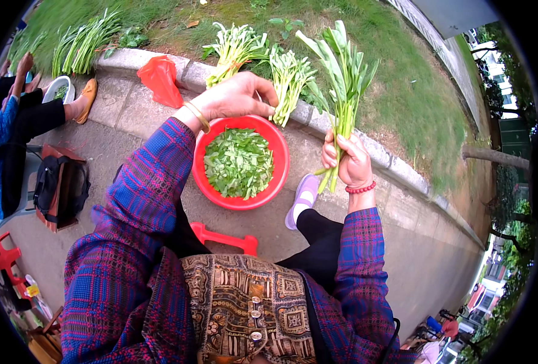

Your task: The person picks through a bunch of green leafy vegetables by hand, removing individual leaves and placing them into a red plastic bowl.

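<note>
- A person's right hand [353,161] closes around the lower stems of a bunch of long-stemmed leafy greens [343,82], leaves fanning out above the fist, cut ends jutting below it, to the right of a red plastic basin [283,159].
- The left hand [235,97] hangs over the basin's far rim, fingers bent toward the thumb; whether anything is pinched there cannot be told.
- Just beyond those fingertips, a pale-stemmed bundle of greens [290,76] leans against the stone curb [396,164].
- The held bunch looks light, its stems crisp and likely to snap under a sharp bend, its leaves soft and easily bruised.
- The gathered lower stems appear the surest hold; a firm but unsqueezing grip should keep loose stalks from sliding apart.
- Loose leaf pieces [238,162] fill the basin.
</note>
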Demonstrator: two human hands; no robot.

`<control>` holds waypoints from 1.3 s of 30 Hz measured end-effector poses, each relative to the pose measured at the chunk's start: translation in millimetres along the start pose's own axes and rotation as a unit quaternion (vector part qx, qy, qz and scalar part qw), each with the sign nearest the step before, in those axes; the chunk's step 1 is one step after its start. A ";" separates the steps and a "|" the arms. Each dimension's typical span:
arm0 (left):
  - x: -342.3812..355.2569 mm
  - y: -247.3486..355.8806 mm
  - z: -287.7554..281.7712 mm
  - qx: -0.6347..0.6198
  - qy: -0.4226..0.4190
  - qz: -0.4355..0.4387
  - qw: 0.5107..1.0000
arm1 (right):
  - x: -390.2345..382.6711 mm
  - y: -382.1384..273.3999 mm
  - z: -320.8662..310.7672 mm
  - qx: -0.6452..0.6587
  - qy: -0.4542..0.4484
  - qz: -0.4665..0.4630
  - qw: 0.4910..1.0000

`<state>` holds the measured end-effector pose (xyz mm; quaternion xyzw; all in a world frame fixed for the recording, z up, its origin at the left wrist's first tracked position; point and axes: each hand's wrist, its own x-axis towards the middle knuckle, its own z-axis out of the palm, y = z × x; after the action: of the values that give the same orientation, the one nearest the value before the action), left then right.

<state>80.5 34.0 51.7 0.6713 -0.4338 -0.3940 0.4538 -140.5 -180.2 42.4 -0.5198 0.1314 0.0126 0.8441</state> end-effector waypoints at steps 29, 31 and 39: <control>11.5 4.5 -11.6 -0.120 0.249 0.145 0.950 | -5.7 1.8 8.0 0.072 -0.140 0.059 0.986; 11.3 3.1 -12.5 -0.123 0.251 0.137 0.950 | -4.9 2.6 7.5 0.074 -0.139 0.060 0.986; 12.8 -1.4 -12.4 -0.104 0.266 0.144 0.947 | -6.5 1.0 8.6 0.055 -0.115 0.071 0.989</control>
<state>96.2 25.6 52.1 0.6314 -0.3462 -0.1741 0.6717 -145.1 -171.4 46.6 -0.4570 0.0700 0.1247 0.8779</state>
